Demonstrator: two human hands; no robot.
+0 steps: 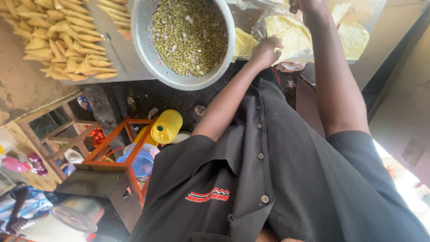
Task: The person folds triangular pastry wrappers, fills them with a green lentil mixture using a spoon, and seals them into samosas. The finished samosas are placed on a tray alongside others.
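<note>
My left hand (266, 51) is closed on a pale yellow pastry sheet (291, 38) lying in a clear plastic bag (273, 18). My right hand (304, 5) rests on the same bag at the top edge of the view, mostly cut off, so its grip is unclear. More pastry sheets (354, 38) lie to the right in the plastic. Just left of my left hand stands a large metal bowl (145, 49) filled with green lentil and chopped onion filling (190, 33). Many folded triangular pastries (67, 40) are piled on a grey tray (127, 62) at the upper left.
Below the table stand a yellow jerrycan (165, 127), an orange metal frame (114, 157), a blue bucket (139, 161) and a wooden bench (58, 130) with red tomatoes (95, 136) behind it. Another person's arm (18, 210) shows at the lower left.
</note>
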